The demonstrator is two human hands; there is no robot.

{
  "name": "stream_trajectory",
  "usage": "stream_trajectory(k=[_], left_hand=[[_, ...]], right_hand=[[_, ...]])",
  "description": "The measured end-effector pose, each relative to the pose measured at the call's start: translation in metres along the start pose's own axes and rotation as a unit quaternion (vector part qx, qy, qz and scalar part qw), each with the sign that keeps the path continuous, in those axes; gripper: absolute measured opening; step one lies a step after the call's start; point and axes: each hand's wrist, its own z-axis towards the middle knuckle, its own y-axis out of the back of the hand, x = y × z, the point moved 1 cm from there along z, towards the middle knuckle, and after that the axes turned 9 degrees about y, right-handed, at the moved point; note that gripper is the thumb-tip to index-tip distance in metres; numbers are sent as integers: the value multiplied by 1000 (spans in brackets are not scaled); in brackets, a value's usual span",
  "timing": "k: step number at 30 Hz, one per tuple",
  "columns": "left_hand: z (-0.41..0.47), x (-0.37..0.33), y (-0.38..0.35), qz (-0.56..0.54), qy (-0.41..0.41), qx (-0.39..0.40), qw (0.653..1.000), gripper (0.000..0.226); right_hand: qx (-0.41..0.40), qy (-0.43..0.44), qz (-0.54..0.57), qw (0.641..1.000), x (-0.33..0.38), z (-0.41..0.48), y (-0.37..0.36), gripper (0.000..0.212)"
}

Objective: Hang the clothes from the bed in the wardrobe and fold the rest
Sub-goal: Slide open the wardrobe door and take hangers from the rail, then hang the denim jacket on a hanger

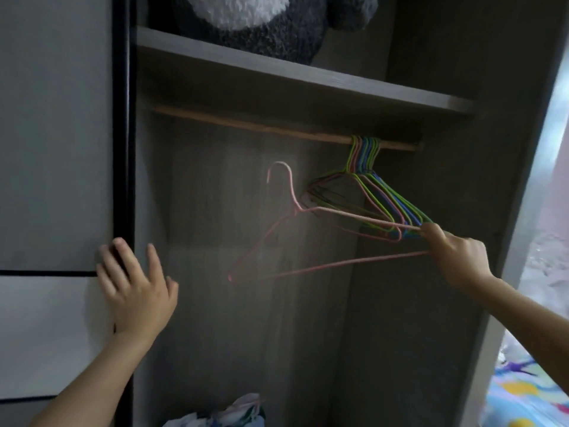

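Observation:
I face the open wardrobe (415, 303). A wooden rail (246, 124) runs under its shelf. Several wire hangers (366, 167) in green, blue and pink hang bunched at the rail's right end. My right hand (455, 257) grips the right corner of a pink hanger (308, 235), which is off the rail and held tilted in the air, its hook pointing up to the left. My left hand (138, 288) rests with spread fingers on the edge of the grey sliding door (55, 149) and holds nothing. No clothes from the bed are in view.
A dark fluffy plush toy (261, 23) sits on the shelf (308, 78) above the rail. Crumpled items (228, 414) lie at the wardrobe's bottom. A colourful patterned bed cover (523, 396) shows at the lower right, beyond the wardrobe's side.

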Motion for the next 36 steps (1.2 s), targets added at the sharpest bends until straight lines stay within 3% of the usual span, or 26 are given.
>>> stream_trajectory(k=[2, 5, 7, 8, 11, 13, 16, 20, 22, 24, 26, 29, 32, 36], left_hand=[[-19, -24, 10, -31, -11, 57, 998, 68], [-51, -71, 21, -67, -104, 138, 983, 84], [-75, -111, 29, -87, -143, 207, 964, 92], [-88, -132, 30, -104, -156, 227, 956, 94], [-126, -204, 46, -131, -207, 305, 920, 88], [-145, -227, 48, -150, -190, 312, 919, 88], [-207, -317, 62, -190, -254, 340, 885, 87], [-295, -412, 85, -241, -311, 336, 856, 83], [-333, -452, 100, -273, -315, 349, 840, 78], [-371, -491, 118, -305, -345, 355, 814, 66], [-410, -531, 132, -335, -390, 389, 764, 76], [-455, -570, 148, -331, -431, 450, 708, 91], [-498, -602, 151, -326, -472, 464, 675, 85], [-543, -646, 143, -328, -512, 485, 629, 83]], right_hand=[[-51, 43, 11, 998, -12, -26, 6, 50], [-77, 65, 7, 995, -32, -58, 9, 69], [-72, 49, 10, 996, -61, -88, 17, 65], [-76, 40, 20, 996, -76, -108, 29, 52], [-102, -57, -27, 993, -130, -174, 59, 9], [-101, -68, 8, 993, -147, -206, 62, 12], [-64, -164, -78, 981, -207, -307, 98, 7], [-52, -258, -113, 958, -255, -428, 147, 52], [-10, -291, -140, 946, -263, -481, 176, 40], [8, -338, -154, 929, -271, -535, 202, 45], [29, -408, -167, 897, -277, -589, 220, 48], [80, -500, -212, 836, -279, -645, 233, 19], [126, -603, -176, 768, -287, -693, 232, 20], [147, -641, -167, 735, -311, -726, 225, 23]])
